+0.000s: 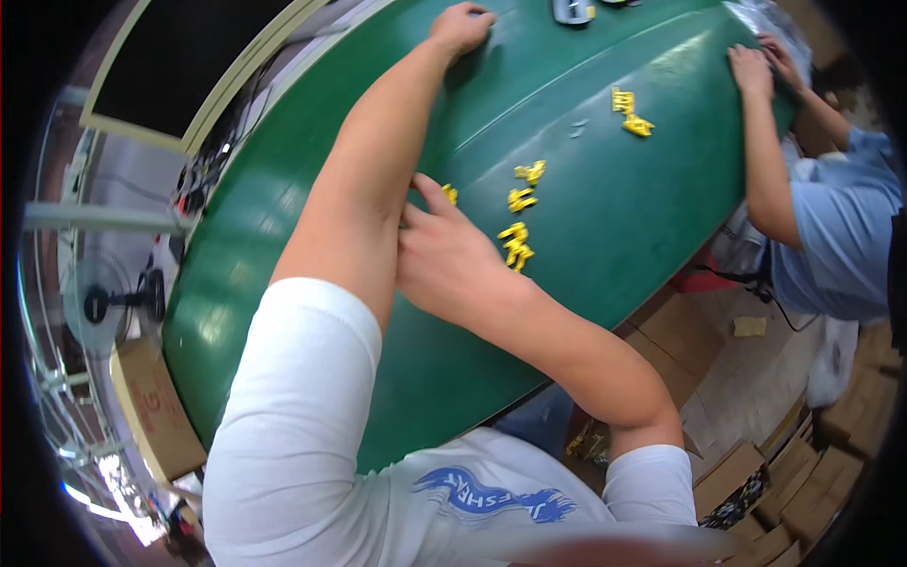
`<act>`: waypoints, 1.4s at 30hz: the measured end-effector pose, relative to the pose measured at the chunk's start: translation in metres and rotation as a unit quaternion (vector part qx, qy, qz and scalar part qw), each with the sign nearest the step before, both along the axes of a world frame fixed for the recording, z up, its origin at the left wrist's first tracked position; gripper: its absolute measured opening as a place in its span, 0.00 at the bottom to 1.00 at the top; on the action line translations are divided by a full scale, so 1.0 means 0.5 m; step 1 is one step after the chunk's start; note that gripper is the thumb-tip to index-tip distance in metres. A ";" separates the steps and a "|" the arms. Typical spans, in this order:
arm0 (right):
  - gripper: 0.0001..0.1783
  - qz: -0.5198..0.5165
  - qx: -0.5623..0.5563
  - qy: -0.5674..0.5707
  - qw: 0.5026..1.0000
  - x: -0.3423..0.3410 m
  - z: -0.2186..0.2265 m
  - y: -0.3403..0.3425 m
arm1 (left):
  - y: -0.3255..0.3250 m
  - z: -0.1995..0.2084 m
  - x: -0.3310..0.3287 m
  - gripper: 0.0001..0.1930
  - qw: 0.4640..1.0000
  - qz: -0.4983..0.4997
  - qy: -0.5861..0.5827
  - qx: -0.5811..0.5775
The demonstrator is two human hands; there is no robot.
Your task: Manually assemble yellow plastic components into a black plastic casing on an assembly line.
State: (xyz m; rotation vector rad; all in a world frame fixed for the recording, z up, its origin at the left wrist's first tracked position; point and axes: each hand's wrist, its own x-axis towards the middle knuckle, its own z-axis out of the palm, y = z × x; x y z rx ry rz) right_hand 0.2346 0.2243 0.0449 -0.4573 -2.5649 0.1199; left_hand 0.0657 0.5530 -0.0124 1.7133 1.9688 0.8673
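Note:
My left hand (pixel 462 28) is stretched to the far side of the green table, its fingers bent together. Whatever may be in them is too small to make out. My right hand (pixel 449 255) lies close beside my left forearm, which hides most of its fingers; one finger points away from me. Just beyond that finger shows a small yellow piece (pixel 450 195), partly covered. To its right, small yellow plastic pieces (pixel 516 248) lie in a loose line, with others (pixel 525 184) a little farther off.
More yellow pieces (pixel 631 113) lie on the green table (pixel 605 217). A co-worker's hands (pixel 756 66) touch clear plastic at the right edge. A monitor (pixel 179 61), fan (pixel 99 302) and cardboard box (pixel 156 411) stand left; cartons (pixel 822 491) are stacked lower right.

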 end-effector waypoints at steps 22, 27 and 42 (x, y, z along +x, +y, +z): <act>0.13 -0.007 -0.224 0.030 0.974 0.021 -0.088 0.165 | 0.016 0.164 0.072 0.28 0.981 -0.110 0.120 -0.108; 0.13 -0.014 -0.189 -0.002 0.982 0.067 -0.045 0.090 | -0.394 0.208 -0.180 0.49 0.984 -0.027 -0.156 -0.081; 0.16 0.098 -0.326 0.241 0.909 -0.157 0.102 -0.087 | -1.133 0.091 -0.269 0.54 0.764 -0.011 -0.633 0.124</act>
